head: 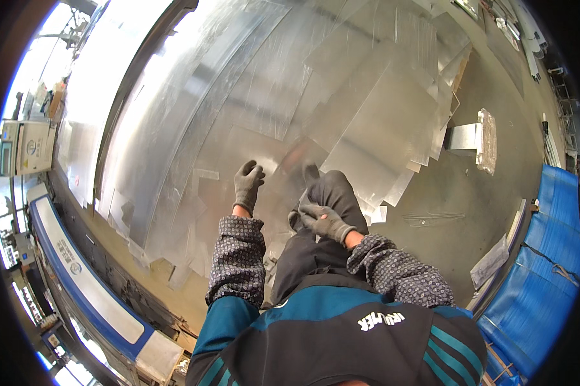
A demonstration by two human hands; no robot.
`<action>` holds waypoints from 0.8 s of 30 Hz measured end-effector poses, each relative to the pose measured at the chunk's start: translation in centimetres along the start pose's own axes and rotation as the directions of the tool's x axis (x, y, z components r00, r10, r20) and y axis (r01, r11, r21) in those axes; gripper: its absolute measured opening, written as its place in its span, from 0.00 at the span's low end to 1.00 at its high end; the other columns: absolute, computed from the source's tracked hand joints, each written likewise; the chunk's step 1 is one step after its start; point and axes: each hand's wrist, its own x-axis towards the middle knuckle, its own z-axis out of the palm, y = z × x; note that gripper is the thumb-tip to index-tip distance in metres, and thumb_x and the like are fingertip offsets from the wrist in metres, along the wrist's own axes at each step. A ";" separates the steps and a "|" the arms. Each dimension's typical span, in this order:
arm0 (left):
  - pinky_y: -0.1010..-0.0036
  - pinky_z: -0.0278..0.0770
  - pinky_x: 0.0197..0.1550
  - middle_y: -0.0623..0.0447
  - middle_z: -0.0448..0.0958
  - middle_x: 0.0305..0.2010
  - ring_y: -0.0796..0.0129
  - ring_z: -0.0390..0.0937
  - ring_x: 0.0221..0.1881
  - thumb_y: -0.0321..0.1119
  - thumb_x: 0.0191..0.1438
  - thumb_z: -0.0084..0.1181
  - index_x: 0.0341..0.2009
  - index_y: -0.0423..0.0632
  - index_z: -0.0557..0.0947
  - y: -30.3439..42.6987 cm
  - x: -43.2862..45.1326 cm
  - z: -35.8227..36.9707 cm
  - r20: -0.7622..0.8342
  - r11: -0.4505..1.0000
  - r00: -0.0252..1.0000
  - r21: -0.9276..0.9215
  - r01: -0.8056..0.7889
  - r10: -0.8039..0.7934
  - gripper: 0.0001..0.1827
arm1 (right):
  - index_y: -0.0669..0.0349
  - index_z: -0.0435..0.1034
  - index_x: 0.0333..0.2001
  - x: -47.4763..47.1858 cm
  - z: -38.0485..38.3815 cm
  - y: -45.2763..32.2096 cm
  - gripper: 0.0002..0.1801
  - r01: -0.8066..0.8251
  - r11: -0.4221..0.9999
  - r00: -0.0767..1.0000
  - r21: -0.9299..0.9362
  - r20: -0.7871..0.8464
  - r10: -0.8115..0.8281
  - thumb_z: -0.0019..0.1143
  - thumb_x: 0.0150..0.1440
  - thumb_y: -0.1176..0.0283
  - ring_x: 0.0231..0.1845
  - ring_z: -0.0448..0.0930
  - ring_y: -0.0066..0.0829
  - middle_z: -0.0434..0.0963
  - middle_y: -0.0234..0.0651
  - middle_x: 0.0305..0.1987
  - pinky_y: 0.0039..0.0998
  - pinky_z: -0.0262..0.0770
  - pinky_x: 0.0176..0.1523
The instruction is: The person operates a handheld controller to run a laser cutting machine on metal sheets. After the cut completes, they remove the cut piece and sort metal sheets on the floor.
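Observation:
My left hand point(249, 186), in a grey work glove, is above overlapping metal sheets point(367, 116) with its fingers curled. No object shows beyond that hand, but its palm side is hidden. My right hand point(326, 222), gloved alike, is at my dark-trousered leg point(340, 193), its fingers bent and their tips partly hidden. Bare skin shows through a small spot on the back of this glove. Between the hands, a dark shoe point(310, 172) is on the sheets. A reddish blurred reflection point(297, 155) shows on the metal in front of it.
At left stands a long white-and-blue machine housing point(87, 270), with a control box point(34, 147) beyond it. A dark beam point(126, 91) borders the sheets. To the right are a plastic-wrapped block point(486, 141), thin wire or strapping point(434, 217) on the floor, and blue-wrapped stock point(536, 260).

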 end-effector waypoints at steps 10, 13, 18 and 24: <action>0.71 0.81 0.59 0.41 0.84 0.63 0.60 0.83 0.60 0.32 0.59 0.72 0.73 0.30 0.72 10.8 44.0 20.6 0.213 0.971 0.977 0.228 -0.066 0.017 0.41 | 0.60 0.77 0.52 40.2 -10.3 1.7 0.13 -0.065 0.995 0.960 -0.081 0.266 0.084 0.58 0.69 0.65 0.42 0.85 0.33 0.86 0.36 0.41 0.34 0.83 0.50; 0.63 0.76 0.72 0.32 0.76 0.72 0.51 0.77 0.71 0.30 0.57 0.73 0.76 0.30 0.66 9.9 64.0 30.6 0.272 0.928 0.961 0.369 -0.057 -0.050 0.46 | 0.57 0.78 0.46 57.2 -13.9 5.2 0.09 -0.353 0.810 0.926 0.469 0.301 0.230 0.54 0.70 0.67 0.40 0.84 0.33 0.85 0.34 0.39 0.36 0.84 0.48; 0.59 0.67 0.79 0.30 0.68 0.78 0.43 0.67 0.79 0.42 0.55 0.74 0.80 0.35 0.60 5.0 94.6 46.4 0.360 0.690 0.933 0.681 -0.245 -0.024 0.55 | 0.52 0.79 0.37 74.2 -19.4 6.6 0.12 -0.302 -0.802 0.735 0.516 0.661 0.149 0.49 0.71 0.69 0.37 0.83 0.32 0.82 0.32 0.35 0.39 0.84 0.47; 0.53 0.62 0.81 0.33 0.64 0.79 0.40 0.61 0.80 0.51 0.48 0.79 0.79 0.40 0.61 -4.1 109.1 58.5 0.183 0.474 0.982 0.869 -0.142 -0.042 0.60 | 0.53 0.77 0.35 78.7 -30.1 4.7 0.12 -0.235 -0.900 0.946 0.367 0.298 -0.126 0.51 0.71 0.65 0.37 0.82 0.35 0.79 0.33 0.30 0.43 0.81 0.52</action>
